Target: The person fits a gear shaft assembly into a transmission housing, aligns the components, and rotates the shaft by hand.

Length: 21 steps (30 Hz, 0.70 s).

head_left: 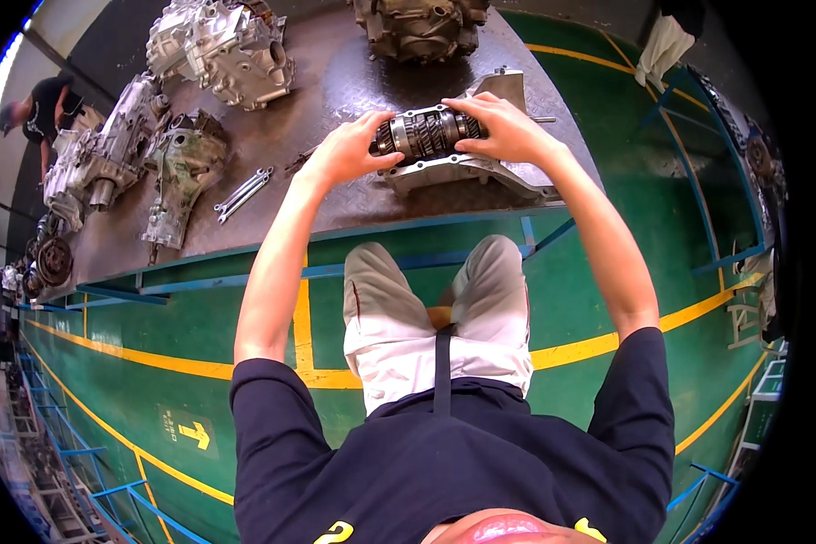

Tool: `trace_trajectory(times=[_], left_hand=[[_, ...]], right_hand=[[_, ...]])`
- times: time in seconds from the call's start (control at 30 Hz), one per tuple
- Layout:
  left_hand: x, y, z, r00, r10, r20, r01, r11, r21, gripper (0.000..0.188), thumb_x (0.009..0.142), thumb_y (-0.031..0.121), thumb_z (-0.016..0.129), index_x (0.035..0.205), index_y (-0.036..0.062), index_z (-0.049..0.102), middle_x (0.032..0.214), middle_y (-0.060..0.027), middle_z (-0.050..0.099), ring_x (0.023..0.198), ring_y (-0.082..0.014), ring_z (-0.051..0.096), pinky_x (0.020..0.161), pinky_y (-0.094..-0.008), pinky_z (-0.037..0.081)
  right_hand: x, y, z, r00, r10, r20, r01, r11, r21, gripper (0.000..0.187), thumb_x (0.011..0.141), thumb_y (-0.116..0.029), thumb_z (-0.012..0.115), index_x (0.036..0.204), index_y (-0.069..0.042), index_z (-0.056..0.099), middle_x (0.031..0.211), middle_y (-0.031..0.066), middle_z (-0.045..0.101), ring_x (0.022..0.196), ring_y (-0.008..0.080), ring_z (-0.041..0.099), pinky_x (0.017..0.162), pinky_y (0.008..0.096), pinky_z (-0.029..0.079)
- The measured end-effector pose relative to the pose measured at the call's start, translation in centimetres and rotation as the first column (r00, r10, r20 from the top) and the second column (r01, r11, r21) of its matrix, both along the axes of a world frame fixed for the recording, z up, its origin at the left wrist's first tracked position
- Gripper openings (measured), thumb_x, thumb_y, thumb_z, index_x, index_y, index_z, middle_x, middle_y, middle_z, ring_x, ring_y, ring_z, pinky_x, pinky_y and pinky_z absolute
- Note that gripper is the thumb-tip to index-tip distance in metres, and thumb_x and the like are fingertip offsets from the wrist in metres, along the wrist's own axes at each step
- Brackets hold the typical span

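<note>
On the metal bench before me lies an opened silver gearbox housing [426,178], its bolt-holed flange facing up. Inside it sits a gear shaft [423,135] with several dark toothed gears and lighter rings. My left hand [357,148] curls round the shaft's left end, thumb on the near side. At the other end my right hand [503,129] grips it the same way, fingers over the far side and thumb toward the middle. Whether the shaft is seated or lifted slightly, I cannot tell. A thin rod [544,120] sticks out beyond my right hand.
Several wrenches [243,195] lie left of my arm on the bench [286,172]. Farther left stand a greenish housing [187,159] and a silver gearbox [109,154]. Behind are another silver gearbox [222,50] and a dark one [422,27]. A person [50,113] bends at the far left.
</note>
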State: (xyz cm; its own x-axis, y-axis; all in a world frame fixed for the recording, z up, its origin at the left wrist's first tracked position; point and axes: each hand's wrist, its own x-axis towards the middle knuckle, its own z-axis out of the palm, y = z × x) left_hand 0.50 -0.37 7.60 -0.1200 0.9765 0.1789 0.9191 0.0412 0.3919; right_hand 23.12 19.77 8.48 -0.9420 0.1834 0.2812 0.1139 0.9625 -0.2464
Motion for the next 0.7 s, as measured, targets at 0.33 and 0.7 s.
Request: trace_trajectory(times=[0.33,0.7], left_hand=[[-3.8,-4.2,0.9,0.983,0.071,-0.166,-0.07,0.997,0.016,0.076,0.087,0.047,0.069,0.144,0.0046,0.042,0.14,-0.0201,0.051,0.126,-0.0353,0.051,0.109,-0.0436,0.038],[-2.4,-4.0,-4.5,0.94,0.304,-0.153,-0.289,0.95,0.116,0.032,0.078,0.024,0.072,0.098,0.0026,0.06,0.102,-0.0187,0.067,0.1,-0.0381,0.064,0.087,-0.0484,0.053]], right_hand=[[9.1,7.1,2.8,0.974,-0.196,-0.115,0.199,0.98,0.016,0.026,0.09,-0.007,0.059,0.115,0.001,0.062,0.111,0.0176,0.064,0.111,0.0352,0.057,0.095,0.0403,0.047],[9.4,10.0,-5.3,0.975,-0.168,-0.148,0.186,0.975,0.118,0.043,0.082,-0.001,0.059,0.125,0.003,0.053,0.117,0.0284,0.058,0.113,0.0463,0.053,0.1,0.049,0.042]])
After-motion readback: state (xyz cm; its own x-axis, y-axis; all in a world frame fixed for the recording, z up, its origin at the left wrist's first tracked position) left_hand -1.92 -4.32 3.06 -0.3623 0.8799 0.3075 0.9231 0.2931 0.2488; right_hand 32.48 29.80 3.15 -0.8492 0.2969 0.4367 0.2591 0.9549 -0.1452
